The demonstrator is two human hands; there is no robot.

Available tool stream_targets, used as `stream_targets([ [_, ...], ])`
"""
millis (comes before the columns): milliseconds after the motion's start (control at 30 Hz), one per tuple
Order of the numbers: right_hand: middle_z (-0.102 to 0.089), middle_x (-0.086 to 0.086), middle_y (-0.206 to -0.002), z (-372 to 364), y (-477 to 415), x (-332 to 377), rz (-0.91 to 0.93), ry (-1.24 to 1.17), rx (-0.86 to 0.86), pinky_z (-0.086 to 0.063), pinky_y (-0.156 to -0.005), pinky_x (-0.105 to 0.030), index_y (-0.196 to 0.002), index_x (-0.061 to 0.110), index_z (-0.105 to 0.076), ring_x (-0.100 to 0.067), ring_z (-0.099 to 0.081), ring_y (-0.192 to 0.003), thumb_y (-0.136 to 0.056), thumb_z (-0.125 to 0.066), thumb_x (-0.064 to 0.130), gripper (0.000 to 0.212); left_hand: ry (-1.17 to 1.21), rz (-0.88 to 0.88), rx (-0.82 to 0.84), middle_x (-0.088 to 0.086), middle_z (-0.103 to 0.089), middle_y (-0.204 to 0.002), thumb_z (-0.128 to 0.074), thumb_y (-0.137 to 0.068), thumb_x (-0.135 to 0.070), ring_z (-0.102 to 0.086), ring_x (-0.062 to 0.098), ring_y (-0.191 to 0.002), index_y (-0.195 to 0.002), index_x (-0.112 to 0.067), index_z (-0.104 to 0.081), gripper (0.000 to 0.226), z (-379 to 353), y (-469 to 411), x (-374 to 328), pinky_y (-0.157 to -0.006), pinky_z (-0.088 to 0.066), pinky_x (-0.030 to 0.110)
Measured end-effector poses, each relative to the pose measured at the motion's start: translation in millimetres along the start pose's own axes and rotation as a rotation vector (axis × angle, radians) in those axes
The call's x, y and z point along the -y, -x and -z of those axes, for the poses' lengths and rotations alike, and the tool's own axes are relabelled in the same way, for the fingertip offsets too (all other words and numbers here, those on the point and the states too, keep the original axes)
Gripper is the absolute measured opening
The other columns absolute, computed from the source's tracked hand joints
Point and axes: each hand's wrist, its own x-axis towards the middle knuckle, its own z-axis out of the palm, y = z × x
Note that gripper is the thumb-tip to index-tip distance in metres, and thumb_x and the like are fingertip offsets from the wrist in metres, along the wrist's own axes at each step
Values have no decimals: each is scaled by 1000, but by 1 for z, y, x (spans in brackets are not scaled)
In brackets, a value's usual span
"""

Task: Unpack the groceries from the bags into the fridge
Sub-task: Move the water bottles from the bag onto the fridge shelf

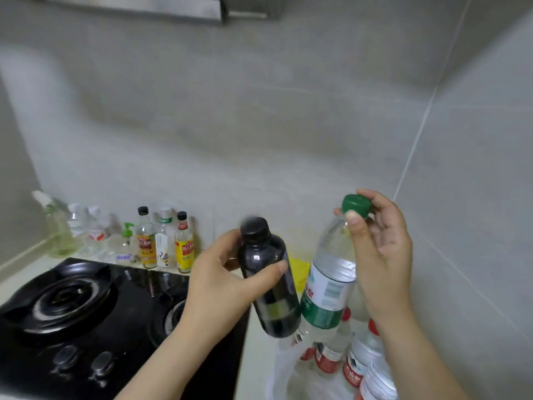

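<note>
My left hand (222,281) grips a dark bottle (266,272) with a black cap, tilted and lifted above the counter. Beside it, my right hand (377,243) pinches the green cap of a clear water bottle (331,281) with a green and white label, holding it up by its neck. Below both bottles lies a thin white plastic bag (291,376) on the counter. It holds several clear water bottles with red labels (356,368). The fridge is out of view.
A black gas hob (72,298) fills the counter at the left, with two knobs at its front. Several condiment and cleaner bottles (147,241) stand along the grey tiled wall behind it. A yellow thing (300,269) lies behind the bottles. An extractor hood (173,7) hangs overhead.
</note>
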Motion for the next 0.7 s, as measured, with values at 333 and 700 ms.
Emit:
stream_targets([
  [333,-67,-3,-104,-66,-40,35,117,-190,44,-50,-84,-24,-110,23,-60,-29,-66,-100,-88,-65,18,23,-18,-117,-122,-9,-74,-86,-74,-62,-46,-70,9,-81,-95,-30,-70,37,50,-37,-48,-73,-57,26],
  [700,-71,-5,-99,-118,-85,37,110,-445,181,-52,-79,-23,-109,21,-63,-17,-68,-90,-85,-66,20,24,-97,-214,-345,-4,-73,-82,-74,-66,-41,-70,13,-76,-91,-27,-69,29,68,-64,-74,-66,-57,25],
])
